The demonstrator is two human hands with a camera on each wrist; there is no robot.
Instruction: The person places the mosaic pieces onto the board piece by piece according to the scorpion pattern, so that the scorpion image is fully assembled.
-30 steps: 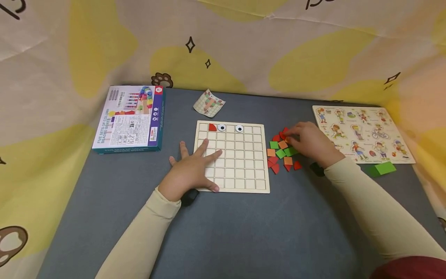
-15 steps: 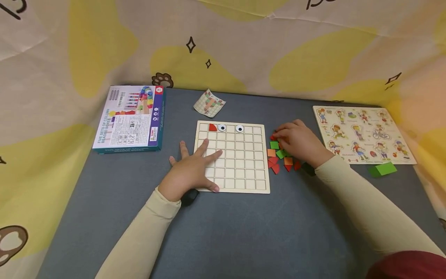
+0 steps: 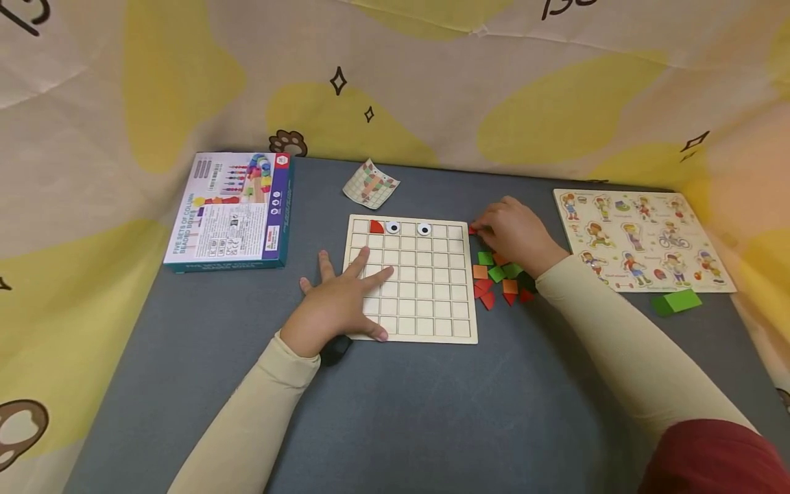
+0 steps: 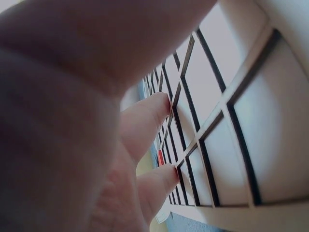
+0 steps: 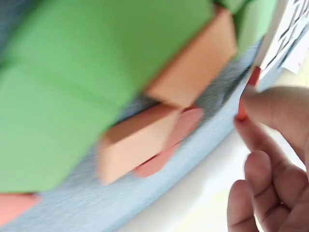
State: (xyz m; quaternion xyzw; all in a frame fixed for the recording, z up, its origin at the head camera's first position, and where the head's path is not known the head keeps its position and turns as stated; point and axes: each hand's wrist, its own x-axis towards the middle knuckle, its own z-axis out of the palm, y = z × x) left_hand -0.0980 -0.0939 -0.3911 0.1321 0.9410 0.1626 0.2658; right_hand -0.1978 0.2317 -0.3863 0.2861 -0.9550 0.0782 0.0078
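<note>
Your left hand (image 3: 338,302) lies with its fingers spread wide over the left part of the wooden grid board (image 3: 426,295). It grips nothing. Two of its fingertips touch the cells, the thumb is at the near edge, and the other two fingers reach past the left edge of the board.

Your right hand (image 3: 509,233) is just beside the far right corner of the board. Its thumb and index finger pinch a red piece (image 5: 254,77), nearly together with only this piece between them, while the other fingers are curled loosely. Whether the piece touches the board, I cannot tell.

In the far row of the board, counting from the left, a red quarter-circle piece (image 3: 377,226) sits in the second cell, one eye piece (image 3: 393,227) in the third and another eye piece (image 3: 424,229) in the fifth.

To the right of the board, on the near side of your right hand, green pieces (image 3: 485,258), orange pieces (image 3: 480,272) and other red pieces (image 3: 487,300) lie close together on the grey table (image 3: 444,412).

Beyond the board is a curled pattern card (image 3: 371,184). A beaded-set box (image 3: 231,209) lies at far left. At right there is a picture puzzle board (image 3: 615,237), with a green block (image 3: 681,300) at its near edge.
</note>
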